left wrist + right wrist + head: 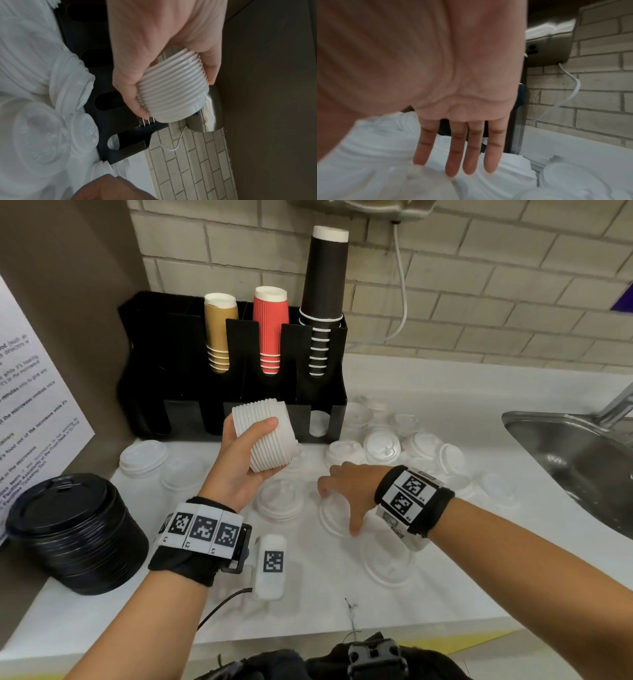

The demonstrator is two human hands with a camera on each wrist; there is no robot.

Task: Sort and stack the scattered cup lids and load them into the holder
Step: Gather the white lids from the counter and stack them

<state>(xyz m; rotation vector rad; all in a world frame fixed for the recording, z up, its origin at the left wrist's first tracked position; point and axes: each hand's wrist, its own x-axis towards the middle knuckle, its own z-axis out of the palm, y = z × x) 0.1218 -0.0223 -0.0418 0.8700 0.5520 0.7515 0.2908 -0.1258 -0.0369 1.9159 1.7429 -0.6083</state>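
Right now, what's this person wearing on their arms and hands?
Both hands, left hand and right hand, are bare, with no sleeves. Each wrist carries a black strap with white tags printed with square black codes. A white box with one code and a thin black cable hangs off the left strap.

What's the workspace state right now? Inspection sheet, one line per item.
Surface: white counter, lids spread across it.
Job's things: white lid stack held in the left hand; loose white lids scattered toward the sink; black holder at the wall, its front slots look mostly empty.
Clutter: black lid stack at the counter's left; paper cup stacks in the holder's rear slots.
Grippers: left hand grips the stack; right hand fingers straight, reaching onto a clear lid.
Cables: white cord down the brick wall.
Surroundings: steel sink, printed notice.
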